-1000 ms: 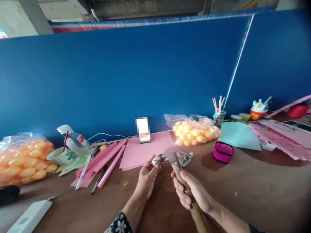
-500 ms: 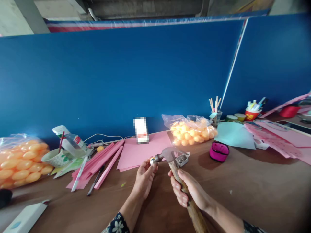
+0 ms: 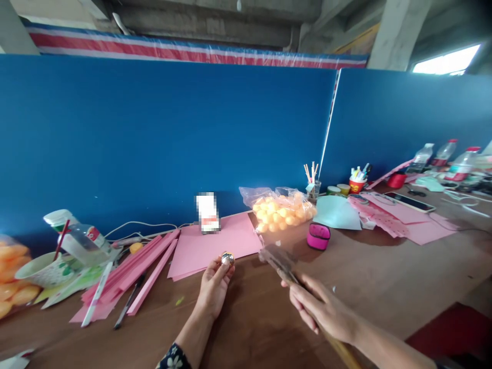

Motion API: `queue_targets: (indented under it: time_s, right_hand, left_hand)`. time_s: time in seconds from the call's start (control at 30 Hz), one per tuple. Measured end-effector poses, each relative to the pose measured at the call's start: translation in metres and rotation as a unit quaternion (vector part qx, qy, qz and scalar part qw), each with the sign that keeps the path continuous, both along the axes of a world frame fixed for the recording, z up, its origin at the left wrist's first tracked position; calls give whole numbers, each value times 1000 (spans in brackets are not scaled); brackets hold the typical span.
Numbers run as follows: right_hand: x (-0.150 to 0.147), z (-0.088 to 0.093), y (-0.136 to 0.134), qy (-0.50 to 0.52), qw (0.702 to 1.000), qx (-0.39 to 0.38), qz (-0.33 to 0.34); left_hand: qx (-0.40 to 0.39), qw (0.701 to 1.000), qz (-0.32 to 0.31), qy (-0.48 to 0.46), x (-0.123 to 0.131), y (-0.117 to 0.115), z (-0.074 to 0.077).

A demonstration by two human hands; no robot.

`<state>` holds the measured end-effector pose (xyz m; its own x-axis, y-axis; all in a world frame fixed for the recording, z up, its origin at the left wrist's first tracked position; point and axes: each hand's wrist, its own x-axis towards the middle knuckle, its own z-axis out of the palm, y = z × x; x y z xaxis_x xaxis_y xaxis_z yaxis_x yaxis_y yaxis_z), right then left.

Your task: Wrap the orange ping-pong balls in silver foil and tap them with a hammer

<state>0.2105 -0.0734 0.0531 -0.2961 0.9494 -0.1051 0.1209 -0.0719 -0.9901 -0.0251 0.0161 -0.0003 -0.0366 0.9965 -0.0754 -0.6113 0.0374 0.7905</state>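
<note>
My left hand (image 3: 216, 287) is closed, thumb and fingers pinching a small shiny silver ball (image 3: 227, 258) just in front of the pink paper sheets (image 3: 230, 238). My right hand (image 3: 319, 302) wraps round the wooden handle of a claw hammer (image 3: 342, 351). The hammer's head is smeared by motion and is apart from the ball, to its right. Behind the hammer sits a magenta pouch-like holder (image 3: 318, 237).
A bag of orange balls (image 3: 282, 212) lies by the blue partition (image 3: 172, 128); another is at far left. Pink strips (image 3: 130, 266), a pen (image 3: 129, 302), a patterned cup (image 3: 42, 269) and a plastic bottle (image 3: 82, 241) are left. A phone (image 3: 409, 202) and bottles (image 3: 463, 164) are right.
The hammer has moved right, away from the ball, and its head has turned. My left hand still pinches the ball. The view has swung right, showing more of the table there.
</note>
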Motion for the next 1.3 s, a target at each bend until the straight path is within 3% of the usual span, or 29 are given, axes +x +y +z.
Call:
queue_targets:
  time_s: [0.07, 0.2, 0.37, 0.6, 0.93, 1.3]
  right_hand:
    - [18, 4, -5, -157, 984, 81, -26]
    - [43, 10, -10, -375, 908, 184, -18]
    - [59, 7, -10, -462, 860, 215, 6]
    - [87, -20, 4, -545, 805, 233, -17]
    - [82, -7, 19, -515, 821, 246, 6]
    - [92, -25, 51, -521, 796, 306, -27]
  left_hand:
    - [4, 1000, -2, -1, 0, -2, 1]
    - [1, 1000, -5, 1, 1, -4, 4]
    - [-17, 1000, 9, 2, 2, -4, 6]
    - [-16, 1000, 8, -3, 4, -8, 13]
    - [-15, 1000, 9, 4, 5, -8, 15]
    - [-22, 999, -12, 23, 0, -3, 8]
